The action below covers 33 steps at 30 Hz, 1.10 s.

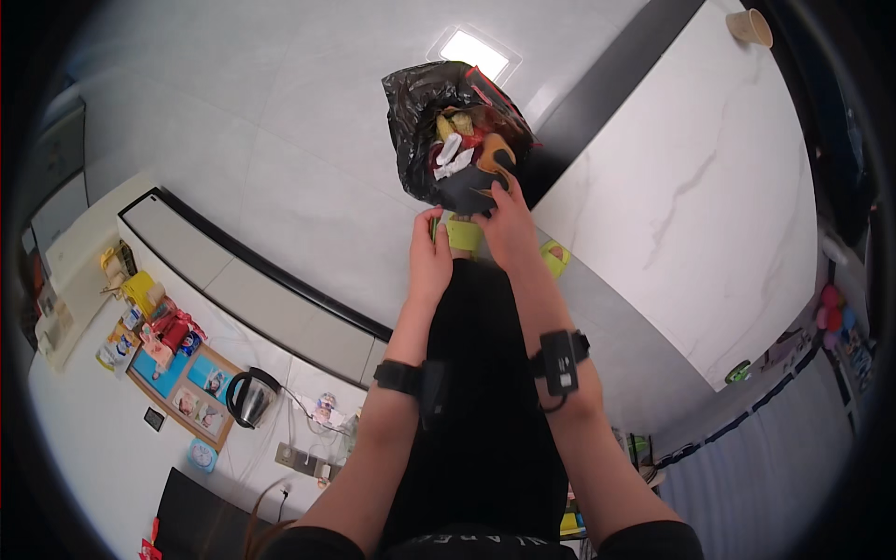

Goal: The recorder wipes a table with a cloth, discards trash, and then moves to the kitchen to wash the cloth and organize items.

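A black plastic garbage bag [413, 91] stands open on the floor before me, with red along part of its rim. Inside lie crumpled white tissues [453, 164], yellowish scraps [455, 126] and red wrapping. My right hand [507, 227] grips a dark grey and orange packet [495, 155] at the bag's near side. My left hand [430, 255] is just left of it, by the near rim, fingers curled. A thin green edge shows between its thumb and fingers; whether this is something held, I cannot tell. Below the bag are my feet in lime-green slippers [462, 236].
At right is a white marbled table [700, 175] with a paper cup [750, 28] at its far corner. Left, a white counter [91, 406] holds an electric kettle [253, 397], a photo frame [178, 399], a blue clock [202, 455] and snack packets [171, 329]. Pale floor tiles [315, 105] lie between.
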Motion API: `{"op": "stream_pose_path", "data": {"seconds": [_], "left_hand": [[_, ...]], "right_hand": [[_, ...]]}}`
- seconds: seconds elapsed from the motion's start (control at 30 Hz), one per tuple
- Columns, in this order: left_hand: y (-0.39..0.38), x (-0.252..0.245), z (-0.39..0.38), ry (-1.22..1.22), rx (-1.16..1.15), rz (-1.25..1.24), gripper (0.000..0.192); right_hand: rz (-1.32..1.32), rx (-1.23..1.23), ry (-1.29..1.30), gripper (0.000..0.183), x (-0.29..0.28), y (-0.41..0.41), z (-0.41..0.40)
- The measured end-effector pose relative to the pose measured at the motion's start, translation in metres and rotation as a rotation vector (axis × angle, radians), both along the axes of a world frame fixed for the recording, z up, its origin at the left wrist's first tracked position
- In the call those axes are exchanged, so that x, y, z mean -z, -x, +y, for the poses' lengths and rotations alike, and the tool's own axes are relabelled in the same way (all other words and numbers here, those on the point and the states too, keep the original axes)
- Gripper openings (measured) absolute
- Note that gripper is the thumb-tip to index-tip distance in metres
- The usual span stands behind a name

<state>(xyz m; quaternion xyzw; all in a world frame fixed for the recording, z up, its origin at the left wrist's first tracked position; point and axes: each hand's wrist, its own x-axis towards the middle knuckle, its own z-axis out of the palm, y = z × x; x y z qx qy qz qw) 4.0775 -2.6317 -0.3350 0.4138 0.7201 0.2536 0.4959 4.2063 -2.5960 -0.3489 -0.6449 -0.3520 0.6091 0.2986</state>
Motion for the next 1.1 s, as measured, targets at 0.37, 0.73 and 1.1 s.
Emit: {"op": "stream_pose_path", "data": {"seconds": [0.37,0.73,1.1], "left_hand": [[0.010,-0.022,-0.007,0.227,-0.051,-0.093,0.021],[-0.022,-0.008,-0.019,0.282,-0.175,-0.362,0.023],[-0.044,-0.002,-0.029,0.324,-0.039,-0.316,0.022]], "right_hand": [[0.452,0.320,0.046,0.032,-0.038,-0.018,-0.013],[0.227,0.678,0.035,0.031,-0.089,-0.150,-0.047],[-0.912,-0.168,-0.316,0.064,-0.012,-0.064,-0.048]]}}
